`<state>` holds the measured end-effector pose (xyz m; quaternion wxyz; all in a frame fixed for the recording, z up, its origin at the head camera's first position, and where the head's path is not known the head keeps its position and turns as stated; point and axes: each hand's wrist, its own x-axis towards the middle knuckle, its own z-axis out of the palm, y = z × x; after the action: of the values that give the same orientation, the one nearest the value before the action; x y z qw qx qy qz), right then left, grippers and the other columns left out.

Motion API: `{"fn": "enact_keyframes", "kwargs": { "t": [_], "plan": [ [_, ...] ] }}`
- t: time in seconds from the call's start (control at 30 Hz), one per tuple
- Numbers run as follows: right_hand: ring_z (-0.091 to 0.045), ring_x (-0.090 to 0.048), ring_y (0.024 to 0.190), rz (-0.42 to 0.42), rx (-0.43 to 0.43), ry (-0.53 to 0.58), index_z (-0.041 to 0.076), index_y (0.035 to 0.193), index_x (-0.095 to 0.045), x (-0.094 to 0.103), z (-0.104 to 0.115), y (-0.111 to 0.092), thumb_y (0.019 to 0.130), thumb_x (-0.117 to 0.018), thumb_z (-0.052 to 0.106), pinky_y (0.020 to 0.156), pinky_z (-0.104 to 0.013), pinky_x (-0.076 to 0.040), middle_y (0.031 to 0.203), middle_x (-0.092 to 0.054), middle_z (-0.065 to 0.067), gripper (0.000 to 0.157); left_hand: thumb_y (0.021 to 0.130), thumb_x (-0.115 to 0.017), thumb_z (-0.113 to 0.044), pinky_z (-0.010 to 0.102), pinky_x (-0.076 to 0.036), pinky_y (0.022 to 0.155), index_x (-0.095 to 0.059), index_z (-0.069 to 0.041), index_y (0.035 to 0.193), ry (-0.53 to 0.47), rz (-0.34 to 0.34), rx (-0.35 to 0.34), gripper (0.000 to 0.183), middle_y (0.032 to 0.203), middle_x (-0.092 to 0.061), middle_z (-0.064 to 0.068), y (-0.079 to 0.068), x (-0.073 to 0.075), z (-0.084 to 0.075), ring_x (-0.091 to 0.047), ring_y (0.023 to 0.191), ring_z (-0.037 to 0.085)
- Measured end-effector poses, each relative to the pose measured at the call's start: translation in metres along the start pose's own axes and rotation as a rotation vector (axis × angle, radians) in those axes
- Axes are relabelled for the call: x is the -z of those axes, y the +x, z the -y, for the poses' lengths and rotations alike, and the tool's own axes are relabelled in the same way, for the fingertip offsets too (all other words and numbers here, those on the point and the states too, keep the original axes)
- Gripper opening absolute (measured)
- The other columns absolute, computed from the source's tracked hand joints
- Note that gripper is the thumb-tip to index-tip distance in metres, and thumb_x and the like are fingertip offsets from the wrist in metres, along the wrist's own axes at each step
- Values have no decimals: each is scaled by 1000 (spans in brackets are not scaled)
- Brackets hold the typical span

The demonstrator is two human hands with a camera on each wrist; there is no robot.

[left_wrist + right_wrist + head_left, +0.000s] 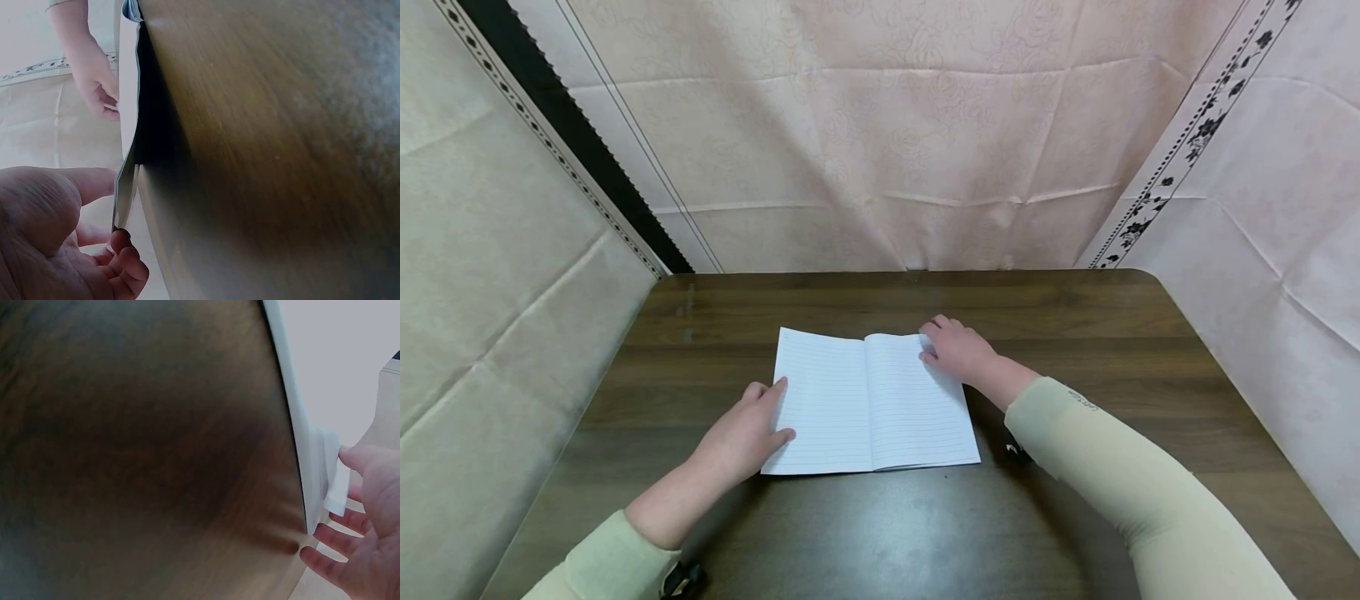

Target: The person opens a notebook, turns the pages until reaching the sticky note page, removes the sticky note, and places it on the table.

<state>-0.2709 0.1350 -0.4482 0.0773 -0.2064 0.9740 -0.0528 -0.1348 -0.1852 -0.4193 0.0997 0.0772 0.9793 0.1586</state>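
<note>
An open notebook (823, 408) with lined white pages lies on the wooden table. My left hand (737, 437) grips its left edge, thumb over the page; in the left wrist view the fingers curl beneath the cover (125, 194), which is raised a little off the table. At the upper right corner, my right hand (958, 354) pinches the page edge. The right wrist view shows the lifted page corner (337, 487) bent between the thumb and fingers, the other fingertips close to the notebook's corner.
The brown wooden table (880, 542) has rounded far corners. Pale patterned cloth (917, 150) hangs behind it, with more cloth at left and right. A dark strip (587, 142) shows between cloths at the left. Black wrist devices (683, 577) sit under both sleeves.
</note>
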Motion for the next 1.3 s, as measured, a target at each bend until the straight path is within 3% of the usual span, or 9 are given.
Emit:
{"fn": "enact_keyframes", "kwargs": {
  "t": [0.2,0.4,0.53,0.7,0.87,1.0,1.1,1.3],
  "plan": [
    [-26,-46,115,-46,-45,47,7,127,-47,-1,-2,1,87,-61,42,94,-42,-41,126,-47,-11,55,83,-69,-29,29,-42,61,-28,-3,144,1,-6,-7,78,128,-42,21,-1,0,0,-55,78,17],
    [-26,-53,104,-57,-118,199,7,125,-50,0,-3,-2,83,-65,41,91,-42,-44,119,-55,-11,57,83,-69,-29,29,-43,63,-28,-4,144,-4,-11,-6,78,128,-42,21,-2,0,0,-56,81,18],
    [-22,-56,84,-70,-167,289,9,112,-55,0,-2,-6,84,-65,41,77,-38,-49,100,-61,-8,44,82,-69,-29,31,-44,64,-29,-3,144,1,-18,-9,78,128,-42,21,-2,-1,1,-57,83,19],
    [-20,-52,70,-82,-197,426,14,91,-56,-1,-1,-12,86,-62,43,61,-32,-42,78,-58,-4,30,82,-69,-31,31,-44,64,-30,-4,144,10,-20,-6,78,127,-43,21,-2,-1,2,-57,84,19],
    [-20,-54,76,-63,-218,561,15,96,-60,0,6,-19,86,-60,45,64,-31,-43,84,-60,-3,31,81,-70,-32,32,-45,65,-33,-5,142,23,-23,-2,77,126,-45,20,-3,-2,4,-57,86,20],
    [-21,-55,84,-46,-231,648,13,110,-62,1,15,-27,88,-58,42,71,-33,-44,101,-63,-5,36,81,-70,-33,35,-46,69,-34,-6,142,27,-24,-5,76,126,-45,20,-3,-2,4,-58,91,22],
    [-20,-54,91,-38,-223,715,12,122,-58,3,20,-34,90,-56,40,78,-34,-44,114,-61,-6,43,82,-69,-34,37,-47,72,-34,-6,142,28,-22,-8,75,127,-45,20,-2,-2,5,-58,94,23],
    [-22,-54,100,33,-195,921,17,133,-49,11,33,-48,90,-52,47,87,-39,-42,117,-59,-6,52,83,-67,-36,42,-46,79,-34,-6,142,-4,-9,4,74,129,-44,21,0,-1,7,-57,100,26]
  ]
}}
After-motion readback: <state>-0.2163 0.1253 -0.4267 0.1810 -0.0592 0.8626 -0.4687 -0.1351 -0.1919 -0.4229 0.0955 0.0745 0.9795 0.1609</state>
